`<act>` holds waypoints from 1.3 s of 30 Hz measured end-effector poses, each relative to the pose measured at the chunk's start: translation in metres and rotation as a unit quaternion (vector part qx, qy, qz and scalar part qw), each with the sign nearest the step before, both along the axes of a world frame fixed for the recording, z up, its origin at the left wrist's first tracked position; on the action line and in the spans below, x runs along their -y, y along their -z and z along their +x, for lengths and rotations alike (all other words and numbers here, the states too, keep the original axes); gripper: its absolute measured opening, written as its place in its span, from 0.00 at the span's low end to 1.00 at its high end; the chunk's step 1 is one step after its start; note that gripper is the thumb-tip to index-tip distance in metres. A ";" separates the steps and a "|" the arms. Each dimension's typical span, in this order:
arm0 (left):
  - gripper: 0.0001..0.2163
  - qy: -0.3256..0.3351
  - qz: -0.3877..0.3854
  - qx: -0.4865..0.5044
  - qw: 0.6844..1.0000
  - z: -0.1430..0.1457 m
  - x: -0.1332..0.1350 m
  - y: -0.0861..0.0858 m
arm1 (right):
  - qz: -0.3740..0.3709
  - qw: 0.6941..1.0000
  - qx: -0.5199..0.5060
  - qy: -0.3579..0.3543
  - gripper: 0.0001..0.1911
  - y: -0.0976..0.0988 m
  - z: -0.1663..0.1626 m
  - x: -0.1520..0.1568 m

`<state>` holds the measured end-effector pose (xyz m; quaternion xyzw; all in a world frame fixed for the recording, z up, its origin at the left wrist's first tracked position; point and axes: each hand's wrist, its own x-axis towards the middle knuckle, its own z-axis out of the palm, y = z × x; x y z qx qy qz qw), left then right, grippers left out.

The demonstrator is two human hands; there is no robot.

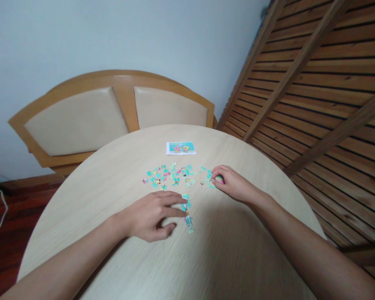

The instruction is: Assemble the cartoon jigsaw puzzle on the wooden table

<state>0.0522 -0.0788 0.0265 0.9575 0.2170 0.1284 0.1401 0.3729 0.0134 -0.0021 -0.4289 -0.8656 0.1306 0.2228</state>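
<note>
Several small turquoise and pink jigsaw pieces (168,175) lie scattered on a round light-wood table (118,166). A short joined strip of pieces (188,214) sits nearer me. My left hand (153,214) rests on the table with its fingers stretched out, and the fingertips touch that strip. My right hand (233,183) is curled at the right end of the scatter, pinching a loose piece (219,179) with a pink edge. A small reference picture card (181,148) lies beyond the pieces.
A wooden bench with two beige padded back panels (106,116) stands behind the table against a pale wall. A slatted wooden partition (315,83) leans along the right. Dark red floor and a white cable (0,212) show at the left.
</note>
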 end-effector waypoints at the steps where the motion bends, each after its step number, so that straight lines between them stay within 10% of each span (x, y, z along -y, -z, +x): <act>1: 0.22 -0.001 0.000 -0.002 1.000 0.000 0.000 0.000 | 0.001 1.000 0.007 0.002 0.05 -0.002 -0.001 0.001; 20: 0.21 0.006 -0.009 0.005 1.000 -0.002 -0.002 0.000 | -0.144 0.979 -0.064 -0.130 0.12 -0.030 -0.044 0.050; 39: 0.21 0.014 -0.011 0.016 1.000 -0.001 -0.003 0.000 | -0.281 0.940 -0.171 -0.085 0.09 -0.011 -0.063 0.068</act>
